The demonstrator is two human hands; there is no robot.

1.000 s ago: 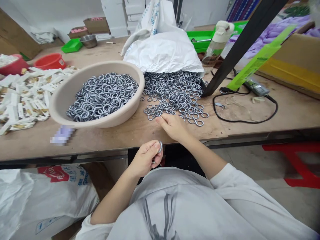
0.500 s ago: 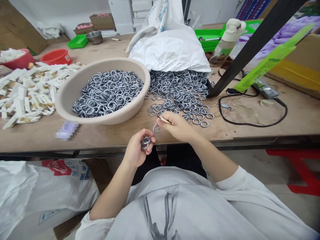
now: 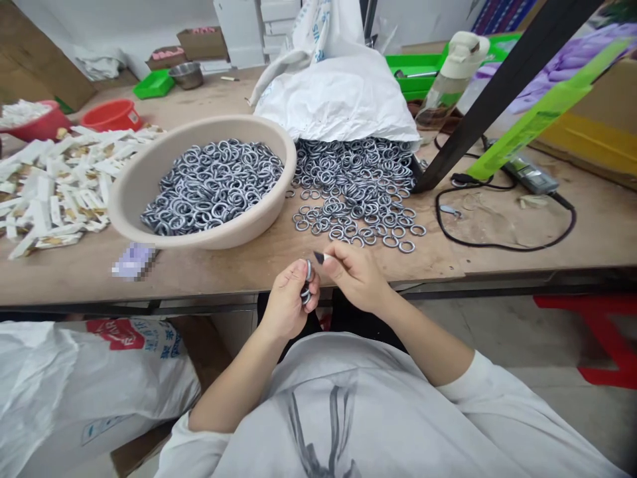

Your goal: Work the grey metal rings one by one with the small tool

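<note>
My left hand (image 3: 291,297) is closed around a few grey metal rings (image 3: 305,295), just over the table's front edge. Between its thumb and forefinger one ring (image 3: 309,269) stands up on edge. Close by on the right, my right hand (image 3: 359,275) grips a small pale-handled tool (image 3: 320,257) with a dark pointed tip, which points left towards that ring without touching it. Most of the tool's handle is hidden by the fingers. Beyond the hands, a heap of loose rings (image 3: 358,192) spills from a white woven sack (image 3: 338,99).
A beige basin (image 3: 122,212) full of rings stands left of the heap. White strips (image 3: 44,192) cover the table's left side. At right are a slanted dark metal bar (image 3: 468,133), a black cable (image 3: 507,249) and a bottle (image 3: 448,83). A red stool (image 3: 604,338) stands below.
The ring once held by my right fingers is now pinched in my left hand. My left hand has moved right and slightly up; the tool in my right hand now points left with its dark tip exposed.
</note>
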